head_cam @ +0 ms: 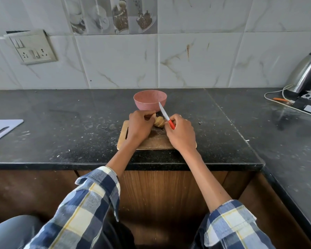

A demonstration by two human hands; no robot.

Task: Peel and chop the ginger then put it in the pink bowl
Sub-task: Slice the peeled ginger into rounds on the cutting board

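A grey board (2, 129) is lying at the far left of the black counter (61, 123). On the wooden cutting board (154, 141), the left hand (139, 127) is gripping the ginger (159, 121) with curled fingers. The right hand (181, 133) is holding the red-handled knife (166, 116), its blade pointing up toward the pink bowl (150, 100) just behind. A steel kettle (307, 72) is standing at the far right.

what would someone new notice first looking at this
The eye goes to the two hands meeting over the wooden cutting board at the counter's front edge: the left hand grips a knobbly piece of ginger, and the right hand holds a red-handled knife with its blade pointing up and away. Just behind them sits the pink bowl; a steel kettle stands far right.
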